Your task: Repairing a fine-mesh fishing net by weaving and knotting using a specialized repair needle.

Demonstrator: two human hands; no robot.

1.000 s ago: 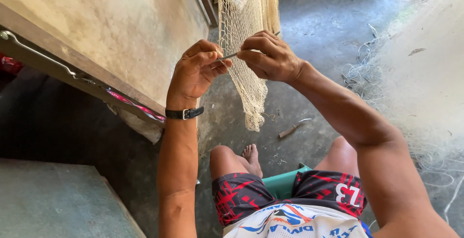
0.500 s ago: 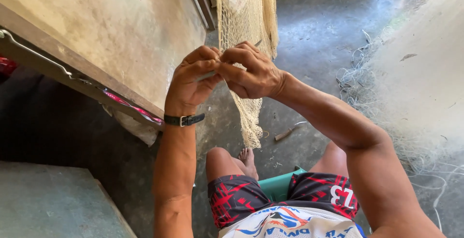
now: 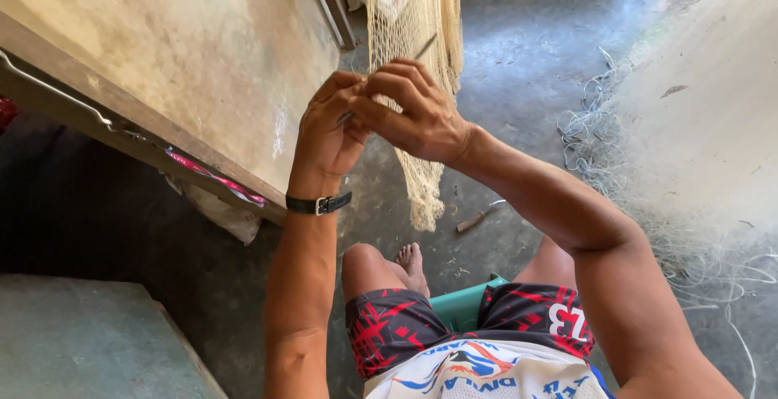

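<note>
Sitting on a green seat (image 3: 462, 306), a person works on a pale fishing net (image 3: 413, 34) that hangs down in front of the knees. Both hands are up close together, right at the net.

The left hand (image 3: 328, 136) is curled, with its fingers pinched on a bit of the net. A black strap (image 3: 318, 203) goes round that wrist. The right hand (image 3: 413, 111) crosses over in front of the left one. Its fingers are bent and closed around a thin stick-like tool (image 3: 425, 46) (maybe a netting needle, but it is too small to be sure). The tip of the tool pokes up past the fingers and lies against the net. The two hands touch each other where the thumbs meet.

The net hangs from the top of the picture and ends in a loose bunch near a bare foot (image 3: 412, 263) on the floor. The floor (image 3: 527, 51) is grey and looks wet. A small stick (image 3: 472, 221) lies on it just beside the bottom of the net.

On the left stands a worn, light brown wall (image 3: 186, 59). On the right lies a big heap of fine white netting (image 3: 705, 140), with curly lines at its edge.

The person wears red and black shorts (image 3: 389, 330).
</note>
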